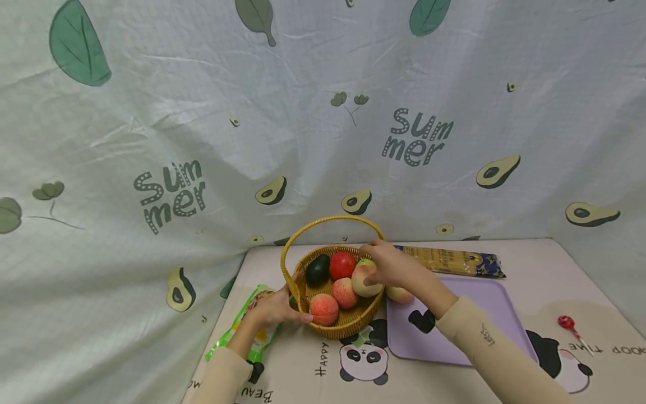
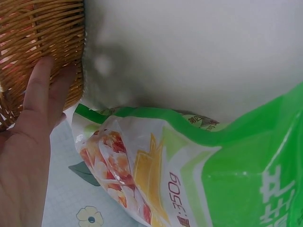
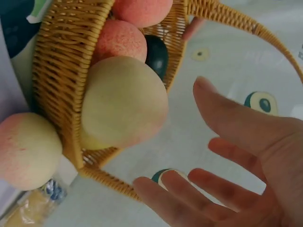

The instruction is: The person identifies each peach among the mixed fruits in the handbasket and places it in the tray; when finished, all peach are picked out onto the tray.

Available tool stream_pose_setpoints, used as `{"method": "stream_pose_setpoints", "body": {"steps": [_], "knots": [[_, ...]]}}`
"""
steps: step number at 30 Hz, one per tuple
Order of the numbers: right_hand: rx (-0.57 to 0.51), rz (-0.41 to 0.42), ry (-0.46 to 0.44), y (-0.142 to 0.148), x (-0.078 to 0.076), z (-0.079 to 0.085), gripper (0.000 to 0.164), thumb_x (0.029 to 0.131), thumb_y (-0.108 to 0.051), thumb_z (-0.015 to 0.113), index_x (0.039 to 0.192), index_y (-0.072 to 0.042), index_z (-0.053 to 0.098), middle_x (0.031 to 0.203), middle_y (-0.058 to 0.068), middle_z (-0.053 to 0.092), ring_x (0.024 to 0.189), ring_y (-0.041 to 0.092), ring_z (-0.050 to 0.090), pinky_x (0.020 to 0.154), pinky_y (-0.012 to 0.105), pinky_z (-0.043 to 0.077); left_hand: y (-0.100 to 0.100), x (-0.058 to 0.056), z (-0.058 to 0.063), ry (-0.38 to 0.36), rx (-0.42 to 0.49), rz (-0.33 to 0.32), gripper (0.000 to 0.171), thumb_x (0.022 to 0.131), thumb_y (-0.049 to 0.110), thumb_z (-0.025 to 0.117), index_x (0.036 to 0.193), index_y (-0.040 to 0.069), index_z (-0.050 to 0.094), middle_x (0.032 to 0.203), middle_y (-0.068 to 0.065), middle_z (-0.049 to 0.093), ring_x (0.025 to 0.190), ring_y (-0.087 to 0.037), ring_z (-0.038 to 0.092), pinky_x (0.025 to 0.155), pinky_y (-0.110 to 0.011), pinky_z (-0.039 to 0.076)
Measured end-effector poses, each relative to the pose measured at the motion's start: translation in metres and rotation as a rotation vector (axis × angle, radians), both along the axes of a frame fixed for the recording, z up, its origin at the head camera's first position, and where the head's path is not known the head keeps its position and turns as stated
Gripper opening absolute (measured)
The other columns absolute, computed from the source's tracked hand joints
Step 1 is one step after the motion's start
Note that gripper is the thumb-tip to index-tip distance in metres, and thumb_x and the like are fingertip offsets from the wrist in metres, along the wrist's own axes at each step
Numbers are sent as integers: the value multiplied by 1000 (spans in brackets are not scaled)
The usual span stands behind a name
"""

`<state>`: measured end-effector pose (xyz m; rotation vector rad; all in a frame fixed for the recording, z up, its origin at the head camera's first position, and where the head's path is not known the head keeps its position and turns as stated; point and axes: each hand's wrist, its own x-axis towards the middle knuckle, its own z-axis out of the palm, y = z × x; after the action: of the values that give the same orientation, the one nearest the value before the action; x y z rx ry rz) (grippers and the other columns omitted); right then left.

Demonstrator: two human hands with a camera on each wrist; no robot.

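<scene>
A yellow wicker basket (image 1: pixel 335 332) with a tall arched handle holds several fruits. My left hand (image 1: pixel 276 307) rests against its left side, fingers (image 2: pixel 38 87) laid along the woven outer wall and thumb near the rim. My right hand (image 1: pixel 391 264) is over the basket's right side, beside a large pale peach (image 3: pixel 125 101). In the right wrist view its thumb and fingers are spread, with a gap between them and that peach. Also in the basket are two pinkish peaches (image 1: pixel 324 310), a red round fruit (image 1: pixel 342 265) and a dark green avocado-like fruit (image 1: pixel 318 271). A yellow-green fruit (image 3: pixel 94 141) is mostly hidden under the pale peach.
Left of the basket lies a green food bag (image 2: pixel 246 165). A purple tray (image 1: pixel 429 350) sits to the right, with another pale peach (image 3: pixel 29 151) by the basket. Behind it is a long yellow packet (image 1: pixel 449 261); a red lollipop (image 1: pixel 566 322) lies far right.
</scene>
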<state>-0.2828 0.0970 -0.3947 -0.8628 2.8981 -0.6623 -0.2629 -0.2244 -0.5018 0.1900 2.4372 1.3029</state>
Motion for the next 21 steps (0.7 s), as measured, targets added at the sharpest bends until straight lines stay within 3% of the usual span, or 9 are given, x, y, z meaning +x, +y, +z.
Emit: {"method": "stream_pose_setpoints", "body": {"steps": [8, 13, 21], "knots": [[165, 30, -176, -27, -17, -6, 66, 76, -8, 92, 136, -1, 65, 134, 20, 67, 128, 38, 60, 108, 52, 53, -1, -1, -2, 14, 6, -36, 129, 75, 32, 96, 169, 15, 8, 166, -21, 36, 157, -44, 24, 126, -66, 15], [215, 29, -179, -32, -22, -17, 60, 70, 1, 91, 126, -1, 70, 121, 15, 72, 117, 34, 64, 105, 50, 54, 1, 0, -1, 9, 22, -25, 129, 75, 30, 96, 169, 16, 8, 166, -21, 37, 157, -44, 24, 126, -67, 15], [168, 31, -172, -31, -23, -21, 56, 71, 1, 90, 123, -1, 72, 116, 13, 73, 106, 28, 63, 102, 49, 55, -2, 0, 1, 3, 31, -19, 130, 75, 29, 96, 169, 13, 7, 167, -23, 33, 158, -45, 20, 127, -67, 13]]}}
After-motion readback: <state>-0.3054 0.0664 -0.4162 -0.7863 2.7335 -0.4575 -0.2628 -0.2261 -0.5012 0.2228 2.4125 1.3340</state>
